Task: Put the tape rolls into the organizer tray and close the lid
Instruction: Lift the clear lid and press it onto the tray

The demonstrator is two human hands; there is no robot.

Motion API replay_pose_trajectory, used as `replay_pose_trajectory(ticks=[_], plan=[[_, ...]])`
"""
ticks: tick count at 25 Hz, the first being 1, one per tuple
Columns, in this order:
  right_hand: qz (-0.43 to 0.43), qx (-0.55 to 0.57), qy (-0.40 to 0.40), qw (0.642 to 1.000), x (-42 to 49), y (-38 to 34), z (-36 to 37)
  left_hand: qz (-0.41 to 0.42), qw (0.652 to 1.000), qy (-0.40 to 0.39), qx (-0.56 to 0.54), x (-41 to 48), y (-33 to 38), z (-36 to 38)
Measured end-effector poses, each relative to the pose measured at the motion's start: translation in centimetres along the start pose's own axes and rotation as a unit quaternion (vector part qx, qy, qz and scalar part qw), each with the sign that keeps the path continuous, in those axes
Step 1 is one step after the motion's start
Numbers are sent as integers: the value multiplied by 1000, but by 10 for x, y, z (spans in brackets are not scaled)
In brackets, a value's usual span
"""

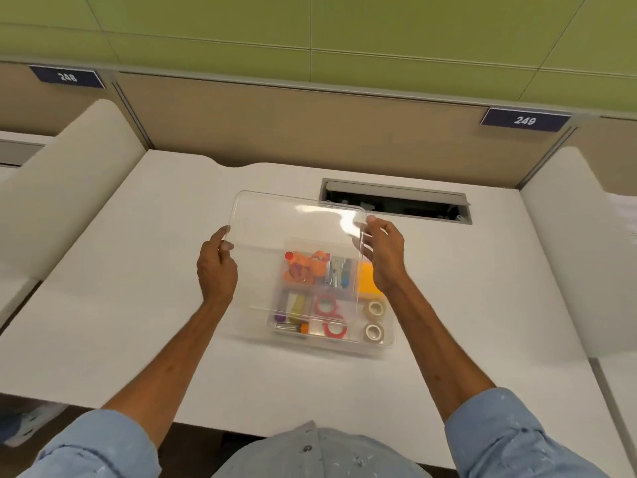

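With the tape rolls already in the clear plastic organizer tray (388,343), you are at the closing step. Two red tape rolls (325,304) sit in a middle compartment, two clear tape rolls (374,309) in the right-hand one. Your left hand (216,267) pinches the left edge of the clear rectangular plastic lid (275,219), thumb & fingers closed on it; your right hand (384,255) grips the right edge the same way. Lid is held above the tray, offset to the back-left, covering only part of it; tray rests on the white desk (138,322).

Next move, by judgement: shift lid fwd & right until its corners match the tray rim, lower it level, then press down. Misalignment would leave one edge riding on the rim.

Legible text: dark plates on the partition, "248" plate (67,76) at left, "249" plate (524,120) at right. No brand readable on tray or rolls.
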State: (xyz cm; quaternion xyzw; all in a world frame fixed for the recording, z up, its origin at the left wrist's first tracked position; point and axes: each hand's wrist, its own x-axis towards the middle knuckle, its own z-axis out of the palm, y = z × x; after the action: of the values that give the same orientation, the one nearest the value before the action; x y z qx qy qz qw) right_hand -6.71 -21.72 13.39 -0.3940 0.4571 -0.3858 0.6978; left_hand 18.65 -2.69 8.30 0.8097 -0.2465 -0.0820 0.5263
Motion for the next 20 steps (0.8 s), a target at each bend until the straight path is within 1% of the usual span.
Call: replay_pose_trajectory(ticks=[4, 7, 9, 11, 13, 16, 20], plan=[[43, -19, 56, 997, -12, 27, -40, -39, 999, -31, -1, -17, 4, 32], [39, -41, 108, 993, -19, 41, -60, -67, 996, -59, -17, -42, 8, 54], [9, -129, 152, 980, -23, 51, -73, -91, 994, -59, -22, -56, 8, 64], [-18, -215, 175, 961, -29, 60, -83, -103, 994, -46, 10, -63, 5, 69], [-39, -264, 187, 946, -33, 64, -87, -98, 994, -48, 33, -69, 3, 72], [-65, -333, 207, 918, -36, 67, -90, -84, 995, -51, 36, -78, 1, 74], [-67, -399, 192, 894, -39, 72, -93, -125, 988, -77, 52, -79, -5, 76]])
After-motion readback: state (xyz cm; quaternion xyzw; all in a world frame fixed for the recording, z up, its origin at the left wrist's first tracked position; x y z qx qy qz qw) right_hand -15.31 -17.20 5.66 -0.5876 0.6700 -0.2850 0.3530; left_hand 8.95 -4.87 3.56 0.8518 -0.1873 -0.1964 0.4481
